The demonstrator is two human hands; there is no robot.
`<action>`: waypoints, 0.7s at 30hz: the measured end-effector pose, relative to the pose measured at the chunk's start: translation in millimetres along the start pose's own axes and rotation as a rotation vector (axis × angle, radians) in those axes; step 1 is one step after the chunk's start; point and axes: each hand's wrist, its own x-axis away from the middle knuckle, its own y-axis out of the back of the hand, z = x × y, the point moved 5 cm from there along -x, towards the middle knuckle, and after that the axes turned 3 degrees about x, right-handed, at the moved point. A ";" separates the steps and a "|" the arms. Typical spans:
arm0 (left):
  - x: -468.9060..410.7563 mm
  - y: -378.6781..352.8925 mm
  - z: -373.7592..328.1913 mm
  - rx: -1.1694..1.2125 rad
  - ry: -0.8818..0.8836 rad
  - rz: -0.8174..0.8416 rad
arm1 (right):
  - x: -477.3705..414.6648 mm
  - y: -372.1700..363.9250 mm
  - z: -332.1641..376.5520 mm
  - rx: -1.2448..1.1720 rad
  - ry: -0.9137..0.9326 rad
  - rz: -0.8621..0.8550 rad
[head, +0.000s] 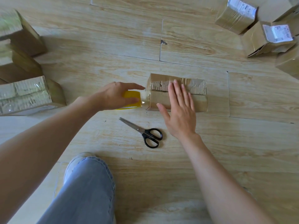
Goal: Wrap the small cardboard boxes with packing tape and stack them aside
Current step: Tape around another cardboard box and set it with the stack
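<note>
A small cardboard box point(198, 92) lies on the wooden floor at the centre, its top flaps meeting in a seam. My right hand point(178, 110) lies flat on the box's top with straight fingers. Just left of the box, my left hand point(114, 96) grips a yellow roll of packing tape point(131, 95). A short strip of clear tape point(145, 98) runs from the roll onto the box's left end.
Black-handled scissors point(145, 132) lie on the floor in front of the box. Several taped boxes point(27, 92) stand at the left. More boxes with white labels point(268, 38) sit at the far right. My knee in blue jeans point(85, 188) is at the bottom.
</note>
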 end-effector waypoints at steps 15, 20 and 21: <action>-19.3 -8.7 8.8 -0.108 0.109 0.102 | -2.2 2.0 -1.3 -0.001 0.046 0.006; -11.9 -6.2 7.7 0.133 0.053 0.017 | 26.7 7.5 20.5 -0.031 0.208 -0.260; -11.3 -5.5 8.0 0.156 0.051 -0.005 | 40.6 0.5 28.4 -0.013 0.280 -0.286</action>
